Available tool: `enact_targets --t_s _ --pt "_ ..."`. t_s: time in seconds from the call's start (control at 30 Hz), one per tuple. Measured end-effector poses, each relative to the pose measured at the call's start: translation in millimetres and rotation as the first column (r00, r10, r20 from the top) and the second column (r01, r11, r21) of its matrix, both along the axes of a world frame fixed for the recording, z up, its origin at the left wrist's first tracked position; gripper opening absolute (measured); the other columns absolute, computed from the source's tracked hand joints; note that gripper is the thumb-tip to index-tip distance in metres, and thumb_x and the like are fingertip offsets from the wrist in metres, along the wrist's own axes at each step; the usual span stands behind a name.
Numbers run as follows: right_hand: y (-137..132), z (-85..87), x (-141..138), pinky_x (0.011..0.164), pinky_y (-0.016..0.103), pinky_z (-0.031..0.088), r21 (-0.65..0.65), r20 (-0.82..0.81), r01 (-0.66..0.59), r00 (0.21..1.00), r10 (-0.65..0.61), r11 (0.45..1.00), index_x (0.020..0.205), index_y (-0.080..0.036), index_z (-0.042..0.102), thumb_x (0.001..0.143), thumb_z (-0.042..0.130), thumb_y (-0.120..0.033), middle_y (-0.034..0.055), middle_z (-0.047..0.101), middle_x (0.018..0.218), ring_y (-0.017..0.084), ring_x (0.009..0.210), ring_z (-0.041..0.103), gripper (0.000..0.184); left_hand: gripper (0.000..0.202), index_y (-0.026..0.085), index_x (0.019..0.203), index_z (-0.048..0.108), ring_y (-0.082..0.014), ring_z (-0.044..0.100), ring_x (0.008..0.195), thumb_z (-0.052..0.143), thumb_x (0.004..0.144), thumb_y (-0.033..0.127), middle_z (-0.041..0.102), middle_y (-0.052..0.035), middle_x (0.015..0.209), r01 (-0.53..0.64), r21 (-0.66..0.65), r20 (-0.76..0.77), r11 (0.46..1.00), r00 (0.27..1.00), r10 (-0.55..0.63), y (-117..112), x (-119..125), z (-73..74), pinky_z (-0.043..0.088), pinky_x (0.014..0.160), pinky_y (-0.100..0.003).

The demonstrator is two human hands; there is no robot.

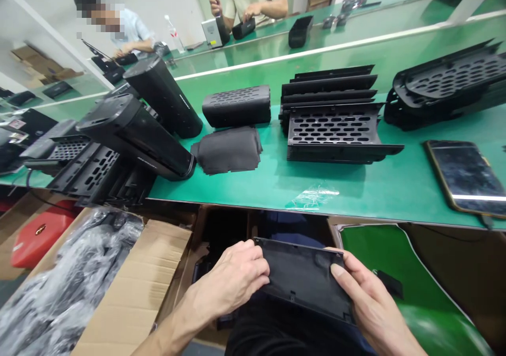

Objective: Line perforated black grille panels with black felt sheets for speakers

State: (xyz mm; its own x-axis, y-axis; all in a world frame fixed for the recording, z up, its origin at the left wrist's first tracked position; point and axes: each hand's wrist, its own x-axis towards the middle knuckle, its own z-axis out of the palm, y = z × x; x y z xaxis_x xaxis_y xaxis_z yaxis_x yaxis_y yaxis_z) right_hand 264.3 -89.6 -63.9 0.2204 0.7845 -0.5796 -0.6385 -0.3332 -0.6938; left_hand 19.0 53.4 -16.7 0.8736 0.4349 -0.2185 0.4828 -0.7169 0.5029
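Note:
A black plastic shell panel (300, 274), with small clips along its edges and a smooth dark inner face turned up, is held over my lap, below the bench edge. My right hand (369, 290) grips its right end, thumb on the inner face and fingers behind. At the left end, the curled fingers of my left hand (243, 272) press on the panel; their tips are partly hidden. Beyond on the bench lie a stack of thin dark sheets (229, 150), a row of slotted black shells (334, 127) and a black slotted housing (237, 106).
Two tall black cylinders (136, 137) lean at the left of the green bench (253, 190). More slotted shells (446, 82) and a phone (466, 174) are at the right. Below left sits a carton (134, 287) beside plastic-wrapped parts (75, 277). Two people work across the bench.

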Motion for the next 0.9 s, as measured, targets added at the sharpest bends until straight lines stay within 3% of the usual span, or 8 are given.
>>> enact_targets --t_s 0.13,0.27,0.43,0.5,0.57,0.7,0.77,0.9 --pt "-4 -10.5 4 0.104 0.039 0.056 -0.016 -0.095 -0.014 0.995 0.013 1.000 0.132 -0.032 0.068 0.087 0.088 -0.042 0.0044 0.076 0.132 0.029 0.123 0.070 0.050 0.011 0.023 0.098 0.063 -0.0209 0.059 0.098 0.055 0.106 0.024 0.064 -0.0031 0.099 0.054 -0.077 -0.006 0.996 0.999 -0.054 6 -1 13.3 0.043 0.095 -0.035" --pt "-6 -17.4 3 0.107 0.040 0.054 -0.028 -0.147 -0.008 0.989 0.004 1.000 0.134 -0.032 0.068 0.085 0.090 -0.036 0.0036 0.076 0.131 0.030 0.125 0.069 0.054 0.015 0.023 0.091 0.062 -0.0173 0.058 0.089 0.056 0.104 0.023 0.064 0.0000 0.090 0.014 -0.257 -0.015 0.966 1.000 -0.018 13 1 33.4 0.042 0.079 -0.029" --pt "-4 -11.4 -1 0.109 0.038 0.054 -0.062 -0.116 0.019 0.993 -0.026 0.998 0.132 -0.031 0.070 0.086 0.089 -0.044 0.0038 0.076 0.132 0.028 0.127 0.068 0.051 0.038 0.019 0.072 0.054 -0.0121 0.053 0.073 0.052 0.106 0.034 0.058 0.0026 0.078 -0.308 -0.351 -0.057 0.884 0.950 0.308 19 -12 22.3 0.039 0.068 -0.027" --pt "-2 -8.3 -2 0.107 0.039 0.056 -0.094 -0.070 0.038 0.997 -0.045 0.995 0.134 -0.029 0.070 0.085 0.089 -0.048 0.0059 0.077 0.130 0.030 0.125 0.069 0.055 0.037 0.019 0.078 0.056 -0.0117 0.054 0.070 0.058 0.104 0.045 0.057 0.0033 0.077 -0.487 -0.434 -0.072 0.757 0.857 0.510 18 -20 6.3 0.041 0.064 -0.025" --pt "-1 -6.9 -2 0.105 0.040 0.057 -0.104 -0.053 0.037 0.998 -0.043 0.994 0.137 -0.028 0.069 0.084 0.090 -0.049 0.0076 0.077 0.129 0.031 0.123 0.070 0.062 0.034 0.021 0.099 0.060 -0.0121 0.060 0.067 0.066 0.098 0.054 0.059 0.0036 0.081 -0.543 -0.631 -0.098 0.554 0.764 0.637 13 -26 -11.3 0.047 0.060 -0.024" --pt "1 -9.1 -2 0.101 0.039 0.059 -0.085 -0.050 0.014 0.999 -0.018 0.996 0.138 -0.028 0.068 0.085 0.088 -0.050 0.0073 0.077 0.130 0.031 0.121 0.071 0.062 0.061 0.021 0.127 0.052 -0.0145 0.070 0.066 0.085 0.083 0.049 0.067 -0.0017 0.096 -0.308 -0.938 -0.134 0.156 0.743 0.656 -4 -24 -38.5 0.057 0.053 -0.023" --pt "1 -11.0 -1 0.100 0.036 0.059 -0.064 -0.051 -0.003 0.999 0.000 0.998 0.136 -0.029 0.069 0.087 0.086 -0.050 0.0065 0.075 0.133 0.030 0.122 0.070 0.056 0.059 0.020 0.124 0.052 -0.0139 0.071 0.062 0.087 0.082 0.043 0.070 -0.0042 0.095 -0.242 -0.966 -0.120 0.087 0.723 0.680 -12 -19 -45.7 0.057 0.049 -0.021" --pt "0 -13.8 2 0.097 0.035 0.058 -0.042 -0.009 -0.039 0.999 0.039 0.998 0.139 -0.031 0.065 0.088 0.085 -0.049 0.0057 0.071 0.140 0.028 0.125 0.067 0.058 0.053 0.019 0.121 0.051 -0.0101 0.067 0.056 0.085 0.084 0.036 0.072 -0.0045 0.095 -0.209 -0.975 -0.083 0.080 0.669 0.739 -19 -11 -49.1 0.056 0.046 -0.018"
